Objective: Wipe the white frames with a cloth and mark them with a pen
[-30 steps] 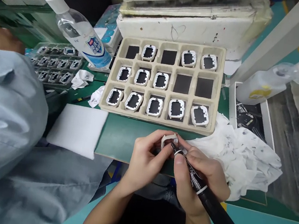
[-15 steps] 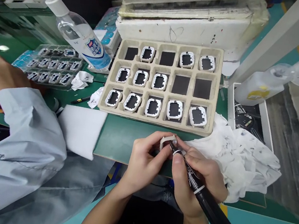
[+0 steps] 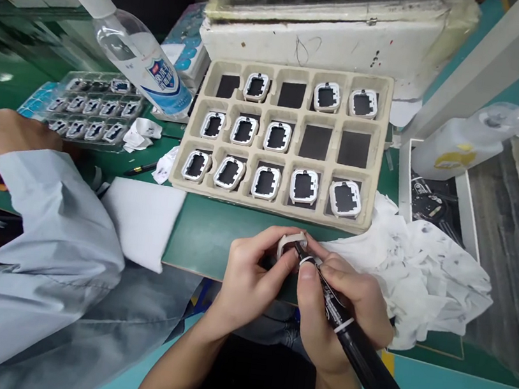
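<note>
Marker [image 3: 358,350], thick black cylinder with white bands, gripped in right hand [image 3: 318,325]; tip sits up-left of that grip, at small off-white rounded-square frame [image 3: 288,240], contact unclear. Long axis diagonal, tip upper left, butt end lower right. Frame pinched in left hand [image 3: 250,277], tilted, opening partly hidden by fingers, nearside of beige moulded compartment tray [image 3: 376,153]; can't tell frame's long axis.

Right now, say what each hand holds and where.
Left fingers: pale frame, by its edge. Right fingers: black marker, by the barrel near its tip.
</note>
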`<state>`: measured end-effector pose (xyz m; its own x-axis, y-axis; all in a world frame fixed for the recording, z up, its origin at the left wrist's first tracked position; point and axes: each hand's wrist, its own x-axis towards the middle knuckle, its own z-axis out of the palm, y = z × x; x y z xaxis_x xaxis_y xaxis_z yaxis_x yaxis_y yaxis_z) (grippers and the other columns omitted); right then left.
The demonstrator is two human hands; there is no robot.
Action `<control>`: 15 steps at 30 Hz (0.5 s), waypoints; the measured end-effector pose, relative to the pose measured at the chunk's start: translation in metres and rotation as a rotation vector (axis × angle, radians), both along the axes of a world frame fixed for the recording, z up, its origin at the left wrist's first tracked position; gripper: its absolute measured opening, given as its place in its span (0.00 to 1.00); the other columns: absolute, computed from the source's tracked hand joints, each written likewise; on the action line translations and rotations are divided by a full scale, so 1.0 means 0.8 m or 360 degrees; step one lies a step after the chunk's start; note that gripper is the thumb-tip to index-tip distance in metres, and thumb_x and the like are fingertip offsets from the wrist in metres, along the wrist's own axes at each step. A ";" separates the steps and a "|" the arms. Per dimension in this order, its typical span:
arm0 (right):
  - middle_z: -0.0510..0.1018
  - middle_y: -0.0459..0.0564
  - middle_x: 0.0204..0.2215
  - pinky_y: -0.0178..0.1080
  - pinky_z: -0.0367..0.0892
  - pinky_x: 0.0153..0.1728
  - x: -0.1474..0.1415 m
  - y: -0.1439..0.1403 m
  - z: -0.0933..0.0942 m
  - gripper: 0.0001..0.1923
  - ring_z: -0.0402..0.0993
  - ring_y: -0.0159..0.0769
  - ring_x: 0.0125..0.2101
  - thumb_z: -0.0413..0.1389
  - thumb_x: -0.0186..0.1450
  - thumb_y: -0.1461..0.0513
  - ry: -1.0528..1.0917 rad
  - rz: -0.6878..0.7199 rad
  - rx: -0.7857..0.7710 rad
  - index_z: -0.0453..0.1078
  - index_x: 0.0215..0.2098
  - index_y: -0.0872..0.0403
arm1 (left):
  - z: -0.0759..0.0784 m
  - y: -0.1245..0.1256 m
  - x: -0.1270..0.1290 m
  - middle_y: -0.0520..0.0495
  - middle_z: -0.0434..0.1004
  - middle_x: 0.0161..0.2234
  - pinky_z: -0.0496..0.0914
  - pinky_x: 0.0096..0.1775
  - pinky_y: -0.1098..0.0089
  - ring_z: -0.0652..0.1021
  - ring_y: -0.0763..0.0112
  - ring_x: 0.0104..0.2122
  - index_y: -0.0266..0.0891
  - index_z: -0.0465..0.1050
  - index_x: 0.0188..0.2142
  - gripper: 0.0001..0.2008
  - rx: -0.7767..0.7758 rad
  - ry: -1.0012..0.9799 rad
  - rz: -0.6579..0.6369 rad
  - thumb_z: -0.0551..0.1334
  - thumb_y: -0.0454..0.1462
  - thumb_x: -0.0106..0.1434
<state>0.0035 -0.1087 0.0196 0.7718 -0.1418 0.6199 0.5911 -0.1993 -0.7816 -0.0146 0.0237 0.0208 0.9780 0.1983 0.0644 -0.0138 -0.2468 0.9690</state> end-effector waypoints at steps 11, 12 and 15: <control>0.80 0.41 0.29 0.51 0.92 0.49 -0.004 0.000 -0.001 0.11 0.89 0.40 0.33 0.65 0.68 0.71 0.0013 0.0071 0.0078 0.73 0.42 0.50 | 0.000 0.000 0.001 0.48 0.90 0.38 0.77 0.37 0.70 0.83 0.68 0.32 0.44 0.88 0.51 0.08 -0.0015 -0.0017 0.0011 0.70 0.40 0.75; 0.80 0.41 0.29 0.53 0.91 0.51 -0.006 0.000 -0.001 0.11 0.89 0.39 0.32 0.64 0.69 0.71 0.0031 0.0096 0.0103 0.73 0.43 0.50 | 0.001 -0.001 0.001 0.49 0.89 0.37 0.77 0.37 0.70 0.83 0.68 0.31 0.44 0.88 0.50 0.08 -0.0079 -0.0011 0.0031 0.71 0.40 0.75; 0.79 0.42 0.29 0.55 0.91 0.50 -0.010 -0.001 0.001 0.10 0.89 0.41 0.33 0.63 0.71 0.70 0.0041 0.0079 0.0138 0.73 0.47 0.51 | 0.003 -0.003 0.000 0.51 0.87 0.32 0.78 0.35 0.72 0.82 0.70 0.28 0.45 0.87 0.49 0.08 -0.0264 0.0035 0.0144 0.75 0.42 0.73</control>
<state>-0.0048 -0.1096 0.0203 0.7948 -0.1550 0.5867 0.5780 -0.1014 -0.8097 -0.0144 0.0212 0.0236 0.9565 0.2916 0.0022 0.0231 -0.0831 0.9963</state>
